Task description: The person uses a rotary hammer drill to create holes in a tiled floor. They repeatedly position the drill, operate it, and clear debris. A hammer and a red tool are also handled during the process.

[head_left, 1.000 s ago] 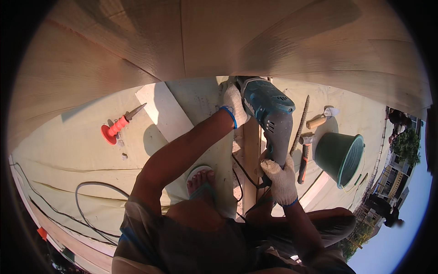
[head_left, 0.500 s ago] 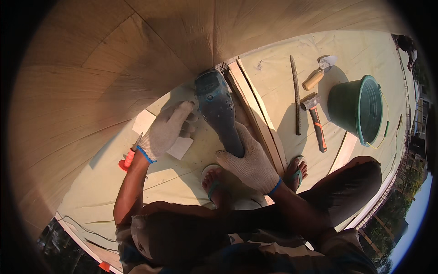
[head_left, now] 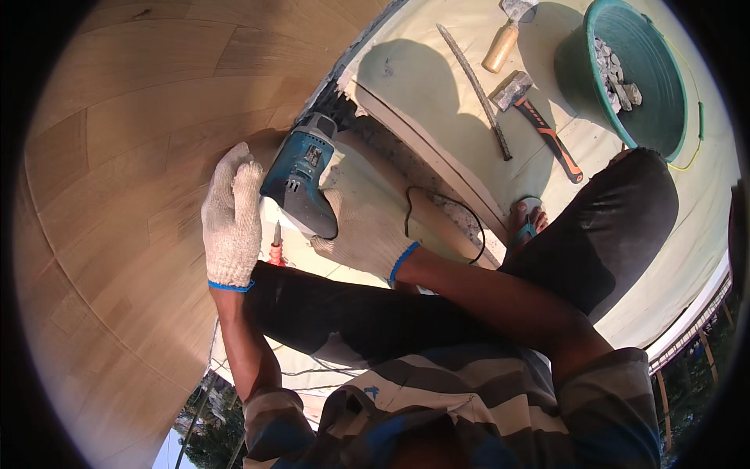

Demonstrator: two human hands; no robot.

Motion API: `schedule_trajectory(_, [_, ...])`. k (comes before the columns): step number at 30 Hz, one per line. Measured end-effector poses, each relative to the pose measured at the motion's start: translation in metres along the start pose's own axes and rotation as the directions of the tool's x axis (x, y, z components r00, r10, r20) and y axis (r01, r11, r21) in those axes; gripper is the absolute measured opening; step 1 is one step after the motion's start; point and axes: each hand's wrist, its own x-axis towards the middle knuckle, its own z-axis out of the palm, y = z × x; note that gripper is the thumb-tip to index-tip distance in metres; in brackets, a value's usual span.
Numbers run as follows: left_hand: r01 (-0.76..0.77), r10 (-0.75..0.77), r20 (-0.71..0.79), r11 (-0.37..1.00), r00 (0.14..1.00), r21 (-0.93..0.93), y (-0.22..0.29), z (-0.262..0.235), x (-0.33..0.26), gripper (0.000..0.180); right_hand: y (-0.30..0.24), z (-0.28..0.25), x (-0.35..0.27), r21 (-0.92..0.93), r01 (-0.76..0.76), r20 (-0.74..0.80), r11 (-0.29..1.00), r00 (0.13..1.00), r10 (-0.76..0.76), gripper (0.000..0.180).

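My right hand (head_left: pixel 363 234), in a whitish knit glove with a blue cuff, is wrapped round the dark handle of a teal and black power tool (head_left: pixel 301 164). The tool's front end points at the foot of the curved tiled wall; its tip is hidden, so I cannot tell its exact kind. Just left of the tool, my gloved left hand (head_left: pixel 232 215) is raised in front of the wall with fingers stretched out and nothing in it. Whether it touches the wall I cannot tell. Below the tool stands a pointed metal tool with a red grip (head_left: pixel 276 246).
A black cord (head_left: pixel 445 195) loops beside a broken, rubble-strewn strip edged by a board (head_left: pixel 437 156). Farther right lie a ribbed steel bar (head_left: pixel 475 90), a hammer (head_left: pixel 539 125) and a wooden-handled trowel (head_left: pixel 502 47). A green bucket (head_left: pixel 574 70) holds broken chunks. My sandalled foot (head_left: pixel 529 217) is nearby.
My view has turned and shifted, so the bucket's rubble now shows. The power tool, still in my right hand, has tilted toward the wall. My left hand has risen beside it.
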Motion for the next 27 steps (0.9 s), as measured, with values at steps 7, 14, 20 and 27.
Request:
schedule_trajectory(7, [0.325,-0.446,-0.034,0.700,0.895,-0.636,-0.027,0.076,-0.011,0.055,-0.008,-0.015,0.003,0.139,-0.163,0.169,0.977,0.976,0.138,0.073])
schedule_trajectory(14, [0.274,-0.497,0.075,0.341,0.865,-0.899,-0.039,0.100,-0.006,0.046,0.001,-0.030,0.017,0.039,-0.021,0.185,0.999,0.983,0.014,0.083])
schedule_trajectory(20, [0.240,-0.441,0.091,0.294,0.893,-0.925,-0.035,0.103,-0.006,0.039,0.001,-0.025,0.008,0.083,-0.003,0.124,0.997,0.992,-0.007,0.083])
schedule_trajectory(27, [0.264,-0.402,0.050,0.495,0.914,-0.828,-0.039,0.102,0.001,0.033,0.009,0.015,0.003,0.104,0.019,-0.074,0.994,0.997,-0.011,0.085])
